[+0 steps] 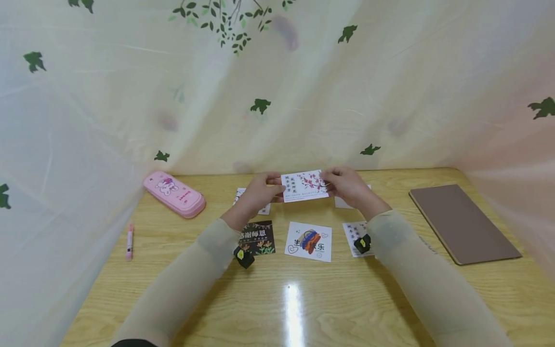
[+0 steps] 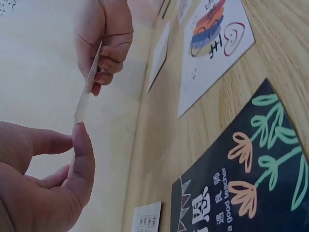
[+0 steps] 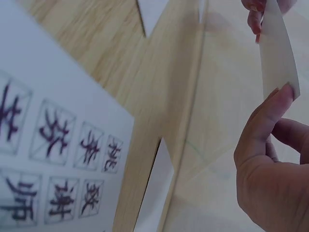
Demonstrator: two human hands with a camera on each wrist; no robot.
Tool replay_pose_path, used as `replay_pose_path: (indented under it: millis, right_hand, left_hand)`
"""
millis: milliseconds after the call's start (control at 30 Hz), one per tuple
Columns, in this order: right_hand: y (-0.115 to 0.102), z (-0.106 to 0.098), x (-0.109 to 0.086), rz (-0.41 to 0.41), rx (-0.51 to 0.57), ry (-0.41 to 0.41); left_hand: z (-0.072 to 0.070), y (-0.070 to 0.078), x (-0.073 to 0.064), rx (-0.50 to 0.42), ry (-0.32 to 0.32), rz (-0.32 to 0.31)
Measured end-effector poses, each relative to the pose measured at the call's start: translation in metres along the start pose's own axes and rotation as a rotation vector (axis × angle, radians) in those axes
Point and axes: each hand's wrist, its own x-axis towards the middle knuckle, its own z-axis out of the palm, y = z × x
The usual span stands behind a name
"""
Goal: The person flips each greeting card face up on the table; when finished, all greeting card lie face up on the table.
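Observation:
Between both hands, a white greeting card [image 1: 305,186] with red blossoms and dark characters is held up above the table's far edge. My left hand [image 1: 261,191] pinches its left edge between thumb and fingers, and my right hand [image 1: 345,186] pinches the right edge. Seen edge-on in the left wrist view, the card [image 2: 85,99] is slightly bent. Below on the table lie a black flower card [image 1: 261,239], a white card with a blue and orange drawing [image 1: 308,241], and a character card [image 1: 352,231] partly covered by the right wrist. Two more cards behind are partly hidden by the hands.
A pink pencil case [image 1: 174,193] lies at the back left, with a pink marker [image 1: 129,242] in front of it. On the right sits a brown notebook [image 1: 464,223]. A pale curtain [image 1: 303,96] with leaf prints hangs behind the wooden table [image 1: 243,299].

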Motion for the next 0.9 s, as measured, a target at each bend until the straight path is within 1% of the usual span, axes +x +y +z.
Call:
replay_pose_path:
  millis: [100,200,333,467,633,800,900]
  right_hand:
    - [0.002,0.002,0.001,-0.017,-0.105,0.029]
    - [0.003,0.004,0.001,-0.042,-0.228,0.038]
    - [0.005,0.006,0.001,-0.068,-0.369,0.019]
    - [0.006,0.007,0.003,-0.068,-0.483,-0.020]
    - [0.005,0.011,0.005,-0.029,-0.579,-0.075]
    - [0.004,0.015,0.005,0.007,-0.630,-0.106]
    - [0.003,0.018,0.004,0.007,-0.655,-0.107]
  left_hand:
    - [0.001,-0.003,0.004,0.016,-0.009,-0.007]
    - [0.002,-0.006,0.007,0.056,-0.020,-0.010]
    - [0.005,-0.008,0.011,0.125,-0.023,-0.019]
    - [0.007,-0.013,0.016,0.187,-0.023,-0.028]
    - [0.009,-0.018,0.021,0.270,-0.018,-0.036]
    - [0.011,-0.019,0.021,0.419,-0.029,-0.029]
    - [0.011,-0.020,0.020,0.496,-0.034,-0.022]
